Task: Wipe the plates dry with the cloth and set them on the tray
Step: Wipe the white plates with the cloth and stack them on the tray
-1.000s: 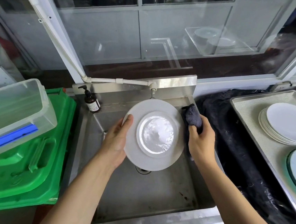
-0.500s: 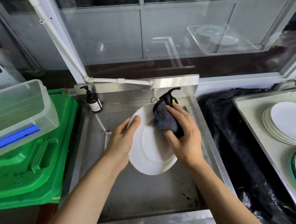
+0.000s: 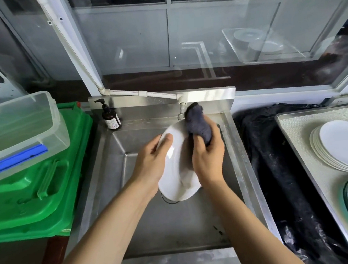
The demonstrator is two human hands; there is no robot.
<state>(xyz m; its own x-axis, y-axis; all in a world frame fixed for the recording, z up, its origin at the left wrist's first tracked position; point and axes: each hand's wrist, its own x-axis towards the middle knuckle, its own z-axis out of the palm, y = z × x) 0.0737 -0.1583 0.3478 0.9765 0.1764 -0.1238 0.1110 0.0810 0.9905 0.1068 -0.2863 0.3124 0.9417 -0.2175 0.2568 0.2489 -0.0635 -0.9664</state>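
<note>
Cloth (image 3: 197,123) against held plate (image 3: 178,174)

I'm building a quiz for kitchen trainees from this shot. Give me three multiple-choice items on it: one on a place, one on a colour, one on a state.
1. Where does the soap pump bottle stand?
A. the sink's back left corner
B. on the tray
C. inside the clear bin

2. What colour is the cloth?
A. white
B. dark grey
C. green

3. How is the plate being wiped?
A. flat on the sink floor
B. stacked on the tray
C. held tilted over the sink

Answers:
1 A, it stands on the ledge of the steel sink, left of the tap.
2 B, the bunched cloth in the right hand is dark grey.
3 C, the left hand grips its rim above the basin.
</note>
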